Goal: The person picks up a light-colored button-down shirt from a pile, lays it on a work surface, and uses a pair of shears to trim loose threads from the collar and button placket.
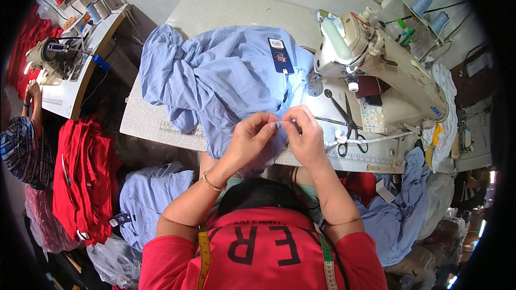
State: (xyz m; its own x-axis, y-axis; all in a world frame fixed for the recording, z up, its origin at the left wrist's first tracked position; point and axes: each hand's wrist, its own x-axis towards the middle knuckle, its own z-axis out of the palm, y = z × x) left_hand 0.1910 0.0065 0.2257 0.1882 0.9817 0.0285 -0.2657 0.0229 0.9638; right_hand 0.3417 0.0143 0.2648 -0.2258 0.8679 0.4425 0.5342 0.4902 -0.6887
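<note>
A light blue garment (226, 75) lies bunched over the table's front edge, a dark hang tag (281, 56) on top of it. Over its near right part my left hand (251, 135) and my right hand (305, 137) meet, fingertips almost touching. Each is closed in a pinch between thumb and fingers. What they grip is tiny and partly hidden; it may be thread or a bit of the garment's edge. Just right of my right hand lie black scissors (349, 126), handles toward me. The sewing machine (371, 48) stands beyond them, its lamp lighting the cloth.
A white cord (371, 140) crosses the table's right front. More blue garments hang at lower right (398, 209) and lower left (156, 193), near a red garment stack (83, 177). At far left, a co-worker's hands (33, 92) rest by another sewing machine (51, 59).
</note>
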